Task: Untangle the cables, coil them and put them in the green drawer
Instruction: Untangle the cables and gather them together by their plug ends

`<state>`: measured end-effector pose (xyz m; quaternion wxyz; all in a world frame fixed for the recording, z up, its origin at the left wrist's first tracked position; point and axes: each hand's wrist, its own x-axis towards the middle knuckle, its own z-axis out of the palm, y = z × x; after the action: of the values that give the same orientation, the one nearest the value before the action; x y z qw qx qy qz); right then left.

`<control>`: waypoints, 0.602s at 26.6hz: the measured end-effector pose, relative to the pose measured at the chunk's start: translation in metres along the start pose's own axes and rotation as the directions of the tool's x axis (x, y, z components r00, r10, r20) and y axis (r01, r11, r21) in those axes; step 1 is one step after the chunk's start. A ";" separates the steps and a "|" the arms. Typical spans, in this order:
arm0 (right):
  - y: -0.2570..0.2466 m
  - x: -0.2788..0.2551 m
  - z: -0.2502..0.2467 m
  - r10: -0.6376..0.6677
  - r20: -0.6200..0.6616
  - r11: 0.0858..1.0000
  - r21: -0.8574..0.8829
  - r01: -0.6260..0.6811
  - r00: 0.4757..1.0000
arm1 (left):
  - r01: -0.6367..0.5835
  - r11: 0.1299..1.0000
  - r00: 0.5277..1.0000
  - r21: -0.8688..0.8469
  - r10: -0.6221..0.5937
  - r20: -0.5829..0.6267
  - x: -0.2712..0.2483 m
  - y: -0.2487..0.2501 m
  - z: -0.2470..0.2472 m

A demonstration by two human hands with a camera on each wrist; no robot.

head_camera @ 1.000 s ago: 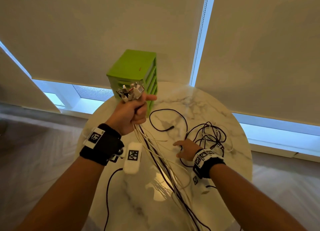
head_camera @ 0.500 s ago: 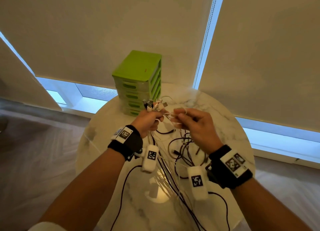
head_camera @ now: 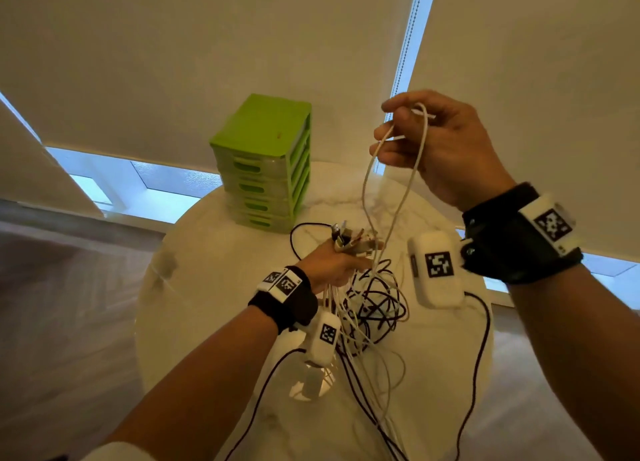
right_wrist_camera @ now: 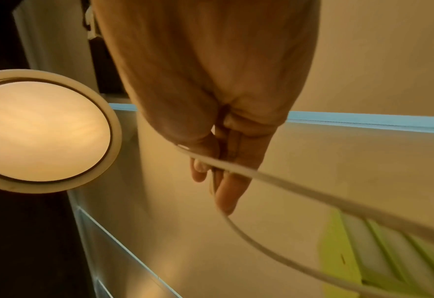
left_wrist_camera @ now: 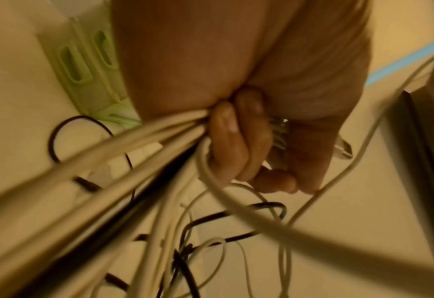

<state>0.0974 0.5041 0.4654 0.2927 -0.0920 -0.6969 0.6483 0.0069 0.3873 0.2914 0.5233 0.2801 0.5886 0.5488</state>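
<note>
Early stage: green drawer unit (head_camera: 263, 159) at eleven o'clock on the round table (head_camera: 207, 270), every drawer shut. Tangle of cables (head_camera: 372, 305) at centre, uncoiled. Left hand (head_camera: 332, 265) clamped on the plug ends; right hand (head_camera: 440, 149) pinching one white cable (head_camera: 391, 225) (lifted, not yet free).

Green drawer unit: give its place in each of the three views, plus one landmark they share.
Head: green drawer unit stands upper centre, at the table's far edge.
Left wrist: upper left, its slotted drawer fronts beside the left hand.
Right wrist: bottom right corner, below the right hand.
Shared landmark: the white cable the right hand lifts.
</note>
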 end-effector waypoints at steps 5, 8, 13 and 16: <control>-0.015 0.015 -0.021 -0.052 -0.073 0.996 -0.070 0.047 0.996 | 0.025 0.997 0.997 -0.077 -0.019 0.077 0.000 0.002 0.017; -0.001 0.005 -0.027 -0.036 -0.104 0.999 -0.014 0.035 0.994 | 0.004 0.997 0.998 -0.073 0.001 0.060 -0.001 0.001 0.022; 0.016 -0.005 -0.030 -0.041 -0.219 0.997 0.058 0.055 0.975 | 0.012 0.999 0.993 -0.052 -0.005 0.121 -0.006 0.001 0.022; 0.021 0.000 -0.037 -0.033 -0.270 0.991 0.113 0.066 0.962 | 0.019 0.995 0.998 -0.093 -0.013 0.064 -0.006 -0.003 0.021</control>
<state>0.1114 0.5383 0.4451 0.4052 -0.1432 -0.6125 0.6634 0.0289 0.3886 0.2939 0.5586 0.2678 0.5476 0.5625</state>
